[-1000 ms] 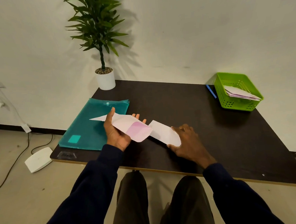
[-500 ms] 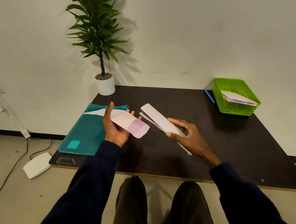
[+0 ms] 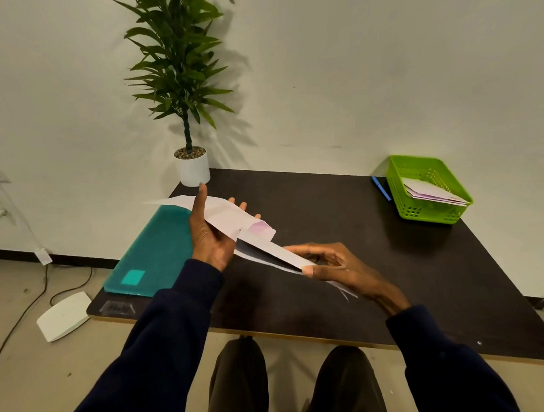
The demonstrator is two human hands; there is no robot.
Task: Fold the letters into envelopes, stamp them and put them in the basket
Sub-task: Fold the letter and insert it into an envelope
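Note:
My left hand (image 3: 209, 238) holds a white envelope (image 3: 223, 213) with a pink inside, its flap open and pointing left, above the dark table (image 3: 412, 277). My right hand (image 3: 338, 264) pinches a folded white letter (image 3: 269, 253) by its near end. The letter's far end meets the envelope's open mouth. A green basket (image 3: 402, 198) at the table's far right holds several envelopes (image 3: 432, 193). No stamp is visible.
A teal plastic folder (image 3: 154, 254) lies on the table's left part. A potted plant (image 3: 192, 166) stands at the back left corner. A blue pen (image 3: 381, 188) lies left of the basket. A white device (image 3: 64, 315) and cables are on the floor.
My right hand lifted the folded letter off the table and brought its far end to the envelope's mouth. My left hand raised the envelope slightly.

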